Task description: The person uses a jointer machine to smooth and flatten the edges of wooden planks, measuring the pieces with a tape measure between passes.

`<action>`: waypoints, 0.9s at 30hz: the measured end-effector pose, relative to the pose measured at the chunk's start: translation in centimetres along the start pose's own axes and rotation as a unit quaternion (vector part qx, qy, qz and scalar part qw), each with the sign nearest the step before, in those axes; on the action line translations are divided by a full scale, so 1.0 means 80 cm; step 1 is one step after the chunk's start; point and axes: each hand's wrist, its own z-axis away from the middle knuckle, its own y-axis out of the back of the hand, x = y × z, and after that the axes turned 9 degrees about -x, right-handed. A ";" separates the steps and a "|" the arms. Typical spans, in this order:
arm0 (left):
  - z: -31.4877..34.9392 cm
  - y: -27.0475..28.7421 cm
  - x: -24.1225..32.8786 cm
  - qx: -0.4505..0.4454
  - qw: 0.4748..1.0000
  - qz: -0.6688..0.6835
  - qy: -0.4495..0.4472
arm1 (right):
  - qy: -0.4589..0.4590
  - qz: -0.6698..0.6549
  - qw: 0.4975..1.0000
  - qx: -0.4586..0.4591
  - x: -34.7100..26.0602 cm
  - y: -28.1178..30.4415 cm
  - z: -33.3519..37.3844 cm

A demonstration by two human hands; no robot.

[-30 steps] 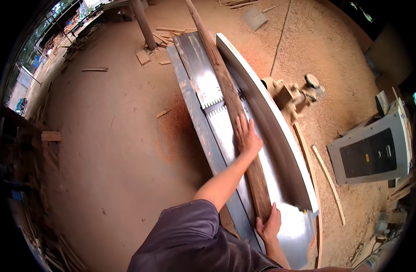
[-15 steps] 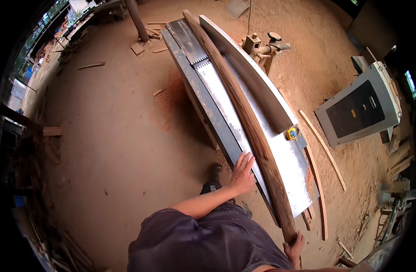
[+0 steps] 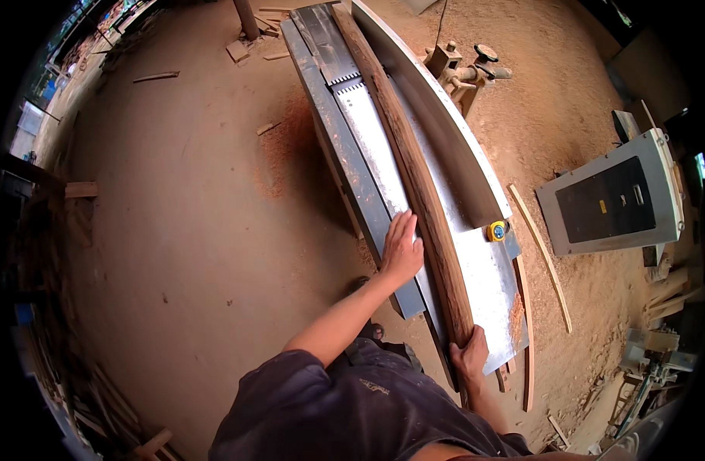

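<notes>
A long brown wooden board (image 3: 419,173) lies lengthwise on the metal bed of a jointer (image 3: 372,146), left of its tall fence (image 3: 452,146). My right hand (image 3: 471,355) grips the board's near end, thumb on top; some of its fingers are hidden behind the wood. Against the board's left side, partway along, rests my left hand (image 3: 402,250). Its fingers are stretched out flat and point away from me. Beyond it, the toothed cutter slot (image 3: 347,83) crosses the bed. A yellow tape measure (image 3: 496,230) sits by the fence's near end.
Right of the jointer stands a grey cabinet with a dark panel (image 3: 610,200). Thin wood strips (image 3: 541,257) lie on the sawdust-covered floor beside the bed. A machine part with a round handwheel (image 3: 485,52) is behind the fence. Reddish shavings (image 3: 279,154) lie on the left.
The board has slid forward along the bed, away from me. My right hand has moved forward with its near end, and my left hand is also farther up the bed.
</notes>
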 end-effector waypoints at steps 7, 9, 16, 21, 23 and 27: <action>-0.126 -0.032 0.011 0.002 0.993 -0.086 0.078 | -0.018 -0.058 0.998 -0.030 0.077 0.008 0.140; -0.155 -0.044 0.003 0.004 0.986 -0.135 0.096 | -0.050 -0.058 0.997 -0.033 0.116 0.007 0.190; -0.189 -0.068 -0.002 0.027 0.968 -0.183 0.170 | -0.162 -0.067 0.984 -0.029 0.254 0.011 0.381; -0.167 -0.093 0.018 0.043 0.970 -0.175 0.161 | -0.220 0.020 0.975 -0.032 0.312 0.017 0.458; -0.162 -0.098 0.024 0.043 0.974 -0.168 0.145 | -0.223 0.034 0.973 -0.042 0.322 0.012 0.467; -0.171 -0.096 0.017 0.033 0.971 -0.179 0.153 | -0.205 0.018 0.977 -0.056 0.307 0.023 0.451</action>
